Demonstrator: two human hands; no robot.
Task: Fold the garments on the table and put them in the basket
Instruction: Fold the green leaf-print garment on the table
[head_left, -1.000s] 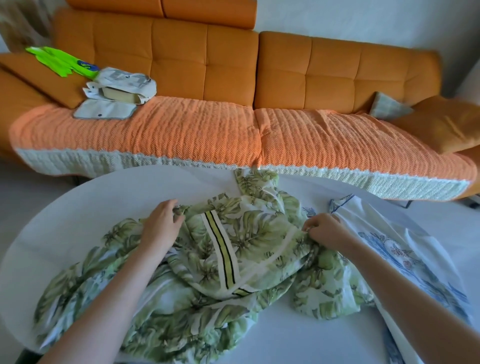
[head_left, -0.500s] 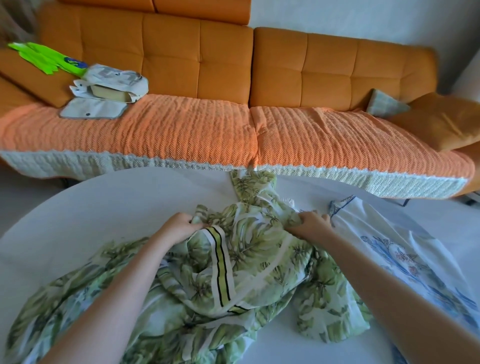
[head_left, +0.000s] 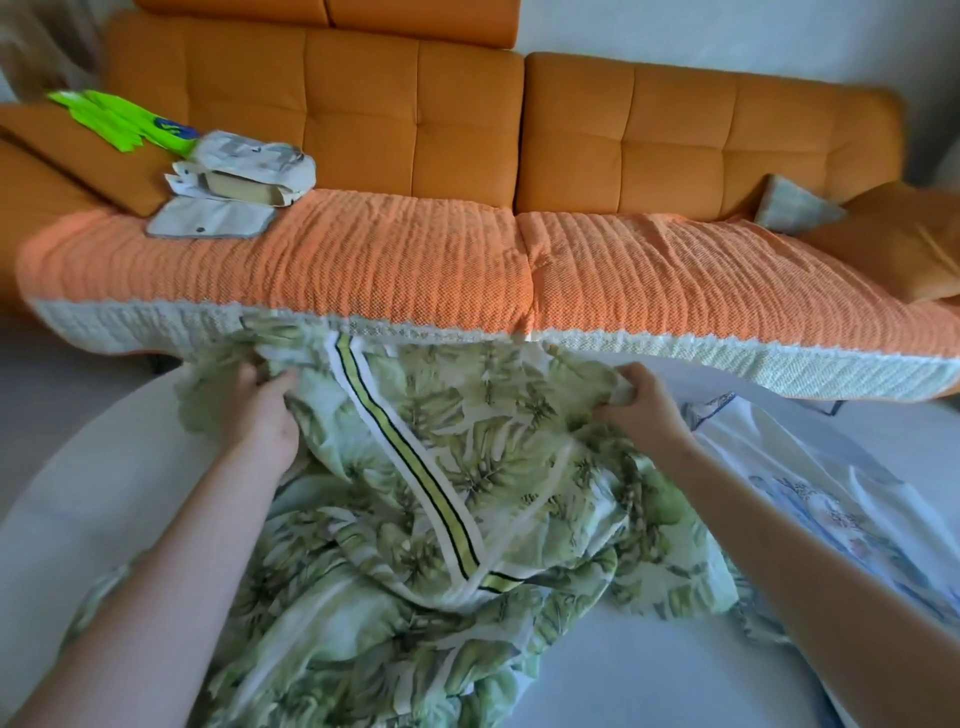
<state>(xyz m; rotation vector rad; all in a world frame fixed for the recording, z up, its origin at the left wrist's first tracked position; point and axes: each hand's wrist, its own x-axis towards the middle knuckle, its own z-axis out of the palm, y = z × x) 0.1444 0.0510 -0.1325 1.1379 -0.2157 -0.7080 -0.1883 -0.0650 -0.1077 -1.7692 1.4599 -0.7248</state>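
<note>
Start at the fingers (head_left: 248, 370) of the left hand (head_left: 265, 415): curled and pinching a bunched top edge of the thin green leaf-print fabric garment (head_left: 467, 467), at about 10 o'clock on the cloth. Check the fingers (head_left: 626, 387) of the right hand (head_left: 644, 410) likewise: closed round a gathered fold of the same edge at about 2 o'clock. Note the far edge held raised and spread between both grips, with the white band carrying a yellow-and-black stripe (head_left: 410, 457) running diagonally from 11 o'clock down towards 5 o'clock. Locate the remainder of the garment crumpled on the round white table (head_left: 78, 493), trailing towards 6 and 7 o'clock between the forearms. Find a second garment, white fabric with blue floral print (head_left: 810, 499), at 3 to 4 o'clock, apparently touching the green one. Beyond 12 o'clock, observe the orange tufted sofa (head_left: 467, 130). No basket in view. Judged step: opening out and squaring the first garment, with folding proper not yet begun. Likely needed for the next move: firm grips, the edge drawn taut, and the cloth laid flat and smoothed before the first fold. Avoid dragging the second garment along.
</note>
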